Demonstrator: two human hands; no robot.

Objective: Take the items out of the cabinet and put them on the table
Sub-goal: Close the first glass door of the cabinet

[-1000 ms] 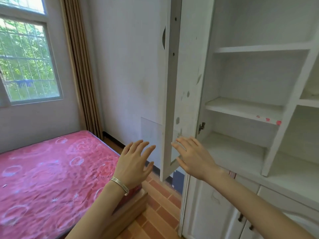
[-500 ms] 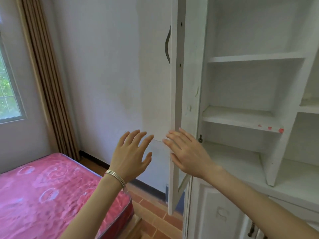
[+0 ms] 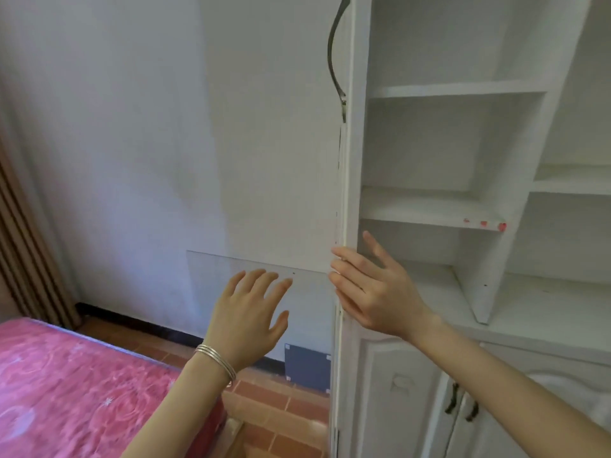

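The white cabinet fills the right half of the head view, and the shelves I can see hold no items. Its tall door stands open and nearly edge-on to me, with a dark curved handle on its left side. My right hand is open, its fingertips resting against the door's edge at about waist height of the shelves. My left hand, with thin bracelets at the wrist, is open with spread fingers, left of the door and apart from it. No table is in view.
A bed with a pink patterned cover lies at the lower left over a red tiled floor. Brown curtains hang at the far left. Lower cabinet doors with dark handles are shut below the shelves.
My view has swung right, so the window is out of sight and the bed has slid left. My right hand has reached the door's edge, and the door now shows edge-on.
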